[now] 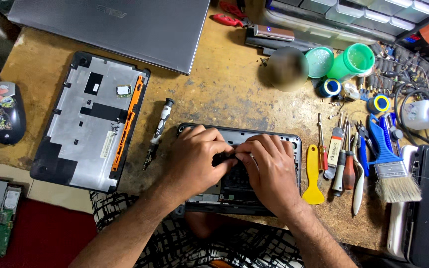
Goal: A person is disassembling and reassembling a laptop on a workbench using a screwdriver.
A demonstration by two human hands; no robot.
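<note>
Fingertips of both hands meet over the middle of an opened laptop base (294, 149), pinching at something small and dark that cannot be made out; the left hand (194, 159) curls in from the left and the right hand (269, 168) from the right, knuckles nearly touching. That dark grey base lies flat at the near edge of the worn wooden workbench (224, 89), its long axis running left to right, its front rim just over the person's lap. Its inside is dark, mostly hidden under the hands. Room is tight to the right, where a yellow pry tool (313, 173) lies just beside the rim and a row of screwdrivers (341, 159) beyond it. To the left, a slim screwdriver (157, 131) rests near, then a removed bottom cover (93, 121). Behind the base the bench is bare up to a closed grey laptop (120, 25).
</note>
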